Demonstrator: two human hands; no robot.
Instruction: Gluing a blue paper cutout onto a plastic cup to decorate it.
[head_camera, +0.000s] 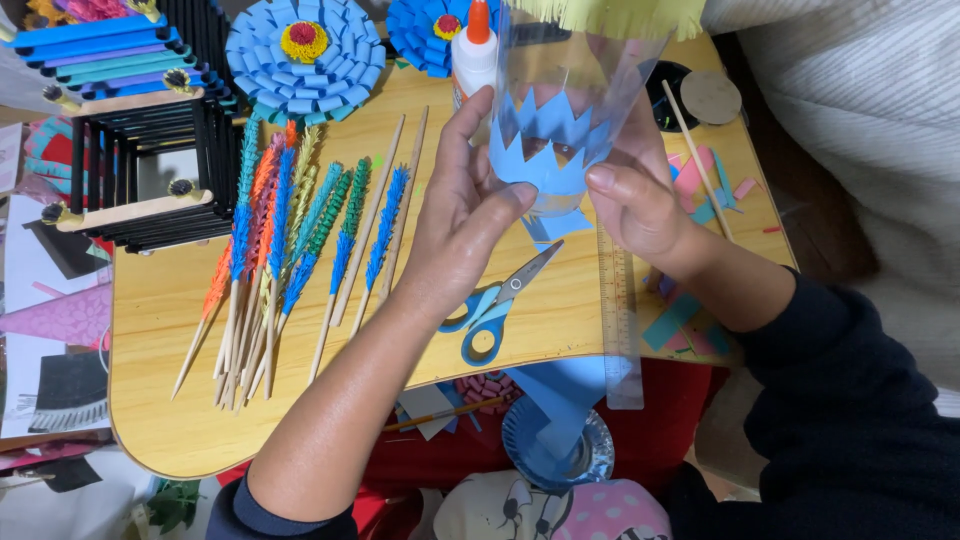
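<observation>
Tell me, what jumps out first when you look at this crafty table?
Two hands, the left hand and right hand, hold a clear plastic bottle ringed with a jagged blue paper strip at top middle. Left of them lie colourful paper-wrapped sticks, with a big blue paper flower above.

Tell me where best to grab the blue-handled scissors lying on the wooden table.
Probably the blue-handled scissors by the handle loops, from above on the near side: they lie flat on the wooden table, loops toward the person, blades pointing away under the left hand.

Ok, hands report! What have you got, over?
Left hand and right hand hold clear bottle. Blue zigzag strip wraps it. Scissors lie underneath.
</observation>
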